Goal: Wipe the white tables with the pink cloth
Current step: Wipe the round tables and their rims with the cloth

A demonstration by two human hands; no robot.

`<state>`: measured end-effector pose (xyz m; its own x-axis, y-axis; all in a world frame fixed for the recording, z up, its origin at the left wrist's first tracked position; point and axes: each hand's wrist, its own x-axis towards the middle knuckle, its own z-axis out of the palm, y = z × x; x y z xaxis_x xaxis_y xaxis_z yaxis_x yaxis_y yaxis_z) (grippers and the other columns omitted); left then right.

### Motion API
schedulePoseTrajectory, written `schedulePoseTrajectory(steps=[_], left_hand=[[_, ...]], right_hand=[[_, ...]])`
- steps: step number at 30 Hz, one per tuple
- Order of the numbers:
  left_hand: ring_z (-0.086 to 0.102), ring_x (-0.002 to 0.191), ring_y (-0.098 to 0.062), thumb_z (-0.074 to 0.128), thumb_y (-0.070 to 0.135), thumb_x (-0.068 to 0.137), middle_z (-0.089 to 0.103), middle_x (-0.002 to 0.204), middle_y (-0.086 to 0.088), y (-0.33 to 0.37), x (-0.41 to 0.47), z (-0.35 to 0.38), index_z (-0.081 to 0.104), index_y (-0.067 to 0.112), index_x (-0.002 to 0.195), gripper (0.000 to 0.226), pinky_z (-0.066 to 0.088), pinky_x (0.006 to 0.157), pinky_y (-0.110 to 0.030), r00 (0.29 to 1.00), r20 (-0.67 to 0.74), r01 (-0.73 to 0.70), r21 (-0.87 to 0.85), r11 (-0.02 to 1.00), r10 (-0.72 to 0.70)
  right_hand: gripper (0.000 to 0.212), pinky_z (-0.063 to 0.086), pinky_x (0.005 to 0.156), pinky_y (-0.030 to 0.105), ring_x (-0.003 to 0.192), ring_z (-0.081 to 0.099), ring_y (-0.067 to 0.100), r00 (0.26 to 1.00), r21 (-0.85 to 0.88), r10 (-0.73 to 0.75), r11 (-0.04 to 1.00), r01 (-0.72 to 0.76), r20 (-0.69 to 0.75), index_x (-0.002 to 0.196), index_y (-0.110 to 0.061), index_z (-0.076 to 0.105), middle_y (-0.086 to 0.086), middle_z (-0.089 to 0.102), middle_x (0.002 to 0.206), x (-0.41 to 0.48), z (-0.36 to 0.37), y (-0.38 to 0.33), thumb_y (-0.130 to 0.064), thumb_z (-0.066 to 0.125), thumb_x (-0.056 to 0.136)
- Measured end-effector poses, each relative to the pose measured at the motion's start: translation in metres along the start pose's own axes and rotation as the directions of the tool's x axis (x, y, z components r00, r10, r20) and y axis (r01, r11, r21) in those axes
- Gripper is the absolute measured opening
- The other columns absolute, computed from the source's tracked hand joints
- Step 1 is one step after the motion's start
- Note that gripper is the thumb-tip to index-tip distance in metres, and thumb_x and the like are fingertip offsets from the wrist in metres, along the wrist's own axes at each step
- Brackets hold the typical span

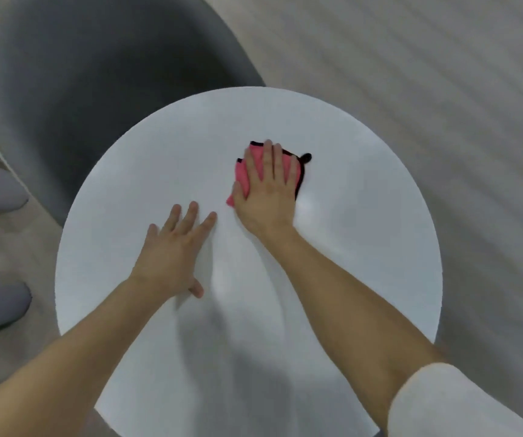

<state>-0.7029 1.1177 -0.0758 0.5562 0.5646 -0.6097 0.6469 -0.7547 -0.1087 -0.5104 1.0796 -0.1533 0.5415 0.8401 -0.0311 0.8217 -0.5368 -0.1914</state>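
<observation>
Left hand (175, 247) flat, fingers spread, resting on round white tabletop (364, 247), near side. Risk: heavy lean there may rock or shift table.
Right hand (266, 190) just beyond, fingers straight, pressing bunched pink cloth (243, 172) right of centre.
Risk: cloth mostly under palm, may slip out or fold, so bare skin smears surface.
Far rim by grey chair (96, 89) likely missed.

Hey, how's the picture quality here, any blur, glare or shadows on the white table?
Head view: soft overall, with the floor streaked by motion blur; pale glare patches on the white table beside the right hand and the left hand; grey arm shadows run toward the near edge.
</observation>
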Motion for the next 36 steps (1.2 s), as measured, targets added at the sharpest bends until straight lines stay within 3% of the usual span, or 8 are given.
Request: schedulePoseTrajectory(steps=[5,9,12,16,23,26,32,36], left_hand=[[-0.001,0.165,-0.028,0.097,0.063,0.061,-0.005,0.177,-0.006,0.03,0.0,-0.033,0.0,0.03,0.17,0.149,0.022,0.129,-0.062,0.993,0.079,0.095,-0.113,0.989,-0.086],[-0.012,0.165,-0.036,0.094,0.074,0.057,-0.019,0.176,-0.01,0.078,0.028,-0.053,-0.015,0.039,0.167,0.159,0.019,0.13,-0.064,0.99,0.007,0.142,-0.139,0.98,-0.142],[-0.013,0.161,-0.049,0.098,0.072,0.05,-0.025,0.172,-0.018,0.117,0.043,-0.054,-0.028,0.04,0.162,0.171,0.027,0.123,-0.07,0.986,0.024,0.165,-0.142,0.976,-0.163],[-0.008,0.161,-0.052,0.101,0.067,0.048,-0.02,0.172,-0.022,0.122,0.052,-0.057,-0.027,0.037,0.162,0.174,0.033,0.121,-0.068,0.985,0.019,0.173,-0.13,0.976,-0.172],[-0.014,0.164,-0.044,0.098,0.07,0.052,-0.028,0.173,-0.015,0.114,0.054,-0.049,-0.036,0.042,0.159,0.174,0.031,0.126,-0.06,0.988,0.013,0.154,-0.144,0.978,-0.153],[-0.013,0.164,-0.044,0.097,0.07,0.053,-0.027,0.173,-0.015,0.114,0.055,-0.05,-0.036,0.043,0.158,0.172,0.032,0.126,-0.058,0.988,0.02,0.154,-0.132,0.979,-0.152],[-0.012,0.163,-0.046,0.099,0.066,0.053,-0.023,0.174,-0.016,0.118,0.049,-0.056,-0.03,0.043,0.161,0.17,0.029,0.126,-0.062,0.989,0.008,0.147,-0.188,0.971,-0.148],[-0.014,0.163,-0.046,0.096,0.069,0.058,-0.027,0.173,-0.017,0.117,0.049,-0.058,-0.036,0.041,0.159,0.168,0.027,0.128,-0.06,0.989,0.008,0.146,-0.176,0.974,-0.146]], right_hand=[[0.07,-0.003,0.135,0.053,0.169,0.003,0.027,0.979,0.067,-0.196,0.979,0.192,0.05,0.174,-0.025,0.021,0.011,0.009,0.182,0.002,-0.008,0.04,-0.056,0.029,0.111],[0.071,0.006,0.134,0.059,0.169,0.001,0.03,0.996,-0.005,0.072,0.997,-0.072,0.047,0.174,-0.023,0.02,0.014,0.004,0.182,-0.077,-0.031,0.186,-0.056,0.034,0.113],[0.073,0.01,0.133,0.061,0.169,-0.001,0.032,0.976,-0.079,0.191,0.98,-0.183,0.108,0.175,-0.019,0.014,0.016,0.002,0.182,-0.121,-0.05,0.232,-0.056,0.027,0.113],[0.07,0.006,0.133,0.063,0.169,0.002,0.034,0.975,-0.086,0.21,0.975,-0.204,0.067,0.173,-0.017,0.021,0.02,0.006,0.181,-0.08,-0.044,0.206,-0.051,0.028,0.113],[0.07,-0.004,0.133,0.058,0.169,-0.002,0.032,0.975,0.039,-0.211,0.977,0.209,0.073,0.175,-0.023,0.015,0.014,0.003,0.182,0.119,-0.012,0.038,-0.054,0.02,0.112],[0.071,-0.003,0.135,0.054,0.169,0.002,0.029,0.951,0.048,-0.298,0.954,0.295,0.079,0.174,-0.025,0.021,0.011,0.008,0.182,0.126,-0.01,0.053,-0.058,0.023,0.111],[0.067,0.007,0.134,0.059,0.169,0.006,0.029,0.999,-0.012,0.022,1.0,-0.021,0.023,0.173,-0.022,0.024,0.014,0.01,0.181,0.029,-0.036,0.194,-0.053,0.033,0.114],[0.066,0.006,0.133,0.061,0.168,0.008,0.033,0.984,-0.046,0.178,0.983,-0.178,-0.014,0.173,-0.018,0.023,0.018,0.013,0.18,0.043,-0.034,0.167,-0.049,0.028,0.114]])
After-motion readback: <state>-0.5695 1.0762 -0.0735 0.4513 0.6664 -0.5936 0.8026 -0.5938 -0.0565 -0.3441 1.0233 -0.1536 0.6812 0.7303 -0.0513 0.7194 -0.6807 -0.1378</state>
